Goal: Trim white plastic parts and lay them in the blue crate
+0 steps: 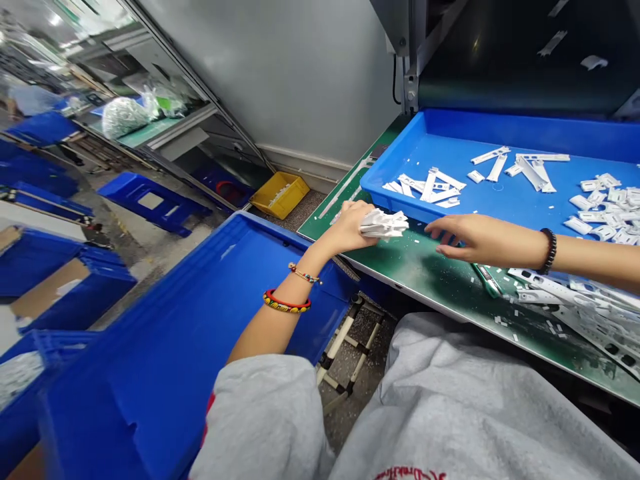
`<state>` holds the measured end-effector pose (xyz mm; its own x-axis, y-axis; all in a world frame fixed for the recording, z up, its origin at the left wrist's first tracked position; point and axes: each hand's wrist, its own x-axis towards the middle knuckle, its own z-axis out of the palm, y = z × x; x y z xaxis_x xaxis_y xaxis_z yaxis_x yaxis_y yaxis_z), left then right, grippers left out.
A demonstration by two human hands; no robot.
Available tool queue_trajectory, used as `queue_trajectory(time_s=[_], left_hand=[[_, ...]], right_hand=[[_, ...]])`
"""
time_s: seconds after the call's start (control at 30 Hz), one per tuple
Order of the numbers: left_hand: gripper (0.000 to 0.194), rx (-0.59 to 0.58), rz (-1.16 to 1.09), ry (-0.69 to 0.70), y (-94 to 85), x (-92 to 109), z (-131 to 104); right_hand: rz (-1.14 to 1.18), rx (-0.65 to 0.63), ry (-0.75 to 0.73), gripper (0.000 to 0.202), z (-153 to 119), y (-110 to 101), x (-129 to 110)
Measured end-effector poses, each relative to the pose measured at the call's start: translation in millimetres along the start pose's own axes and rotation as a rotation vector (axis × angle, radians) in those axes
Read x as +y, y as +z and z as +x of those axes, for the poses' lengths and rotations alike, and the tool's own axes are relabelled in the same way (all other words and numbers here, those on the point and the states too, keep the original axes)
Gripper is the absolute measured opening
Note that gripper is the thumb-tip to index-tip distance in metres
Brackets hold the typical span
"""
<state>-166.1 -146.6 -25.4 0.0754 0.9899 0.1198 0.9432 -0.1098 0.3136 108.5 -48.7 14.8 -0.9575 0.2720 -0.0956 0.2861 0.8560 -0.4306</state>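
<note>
My left hand [350,228] is wrapped round a bundle of white plastic strips [385,224], over the front left edge of the green tabletop [415,267]. To its right, my right hand [457,239] holds nothing, its fingers apart and slightly bent, just in front of the blue tray [450,140]. Inside that tray lie long white pieces [434,187] in loose groups and a heap of small white parts [613,207]. Below my right hand a green cutter [487,280] lies on the tabletop, partly hidden, beside a pile of long white strips [595,307].
A large blue bin [200,293] stands left of the table, beside a pipe frame [350,347]. A yellow box [280,195] and a blue stool [150,200] are on the floor. Behind the tray is a dark belt [510,73]. Small white scraps dot the tabletop.
</note>
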Motion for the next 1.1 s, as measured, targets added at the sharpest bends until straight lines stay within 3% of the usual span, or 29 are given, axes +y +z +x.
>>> queue_trajectory(time_s=[0.17,0.27,0.33,0.4,0.5,0.67,0.77,0.87,1.0,1.1], left_hand=[[0.030,0.260,-0.058,-0.262,-53.9,-52.2,-48.6],[0.025,0.305,0.012,-0.472,-84.2,-87.0,-98.9],[0.027,0.292,0.066,-0.633,-92.7,-106.0,-138.8],[0.028,0.229,0.109,-0.801,-89.1,-121.4,-178.5],[0.027,0.098,0.118,-1.017,-65.6,-138.5,-229.4],[0.038,-0.029,0.067,-1.162,-16.6,-151.7,-281.4],[0.058,-0.015,0.050,-1.182,-0.8,-154.9,-296.0],[0.076,0.031,0.052,-1.176,3.8,-157.7,-301.8],[0.065,0.045,0.045,-1.154,3.7,-157.4,-298.8],[0.043,0.042,0.043,-1.122,2.3,-152.8,-293.5]], right_hand=[[-0.216,-0.170,-0.184,0.023,31.3,-24.6,-61.3],[-0.386,-0.227,-0.299,0.028,60.3,-16.2,-87.2],[-0.451,-0.252,-0.354,0.029,85.0,-2.5,-95.3],[-0.481,-0.267,-0.403,0.029,114.3,14.9,-100.2],[-0.458,-0.283,-0.473,0.029,161.4,41.5,-111.3],[-0.404,-0.251,-0.556,0.028,227.1,72.7,-145.2],[-0.370,-0.269,-0.583,0.027,252.2,91.8,-162.8],[-0.343,-0.291,-0.605,0.024,272.4,118.8,-174.1],[-0.267,-0.295,-0.608,0.021,308.5,161.4,-185.8],[-0.175,-0.281,-0.570,0.035,341.3,190.0,-193.9]])
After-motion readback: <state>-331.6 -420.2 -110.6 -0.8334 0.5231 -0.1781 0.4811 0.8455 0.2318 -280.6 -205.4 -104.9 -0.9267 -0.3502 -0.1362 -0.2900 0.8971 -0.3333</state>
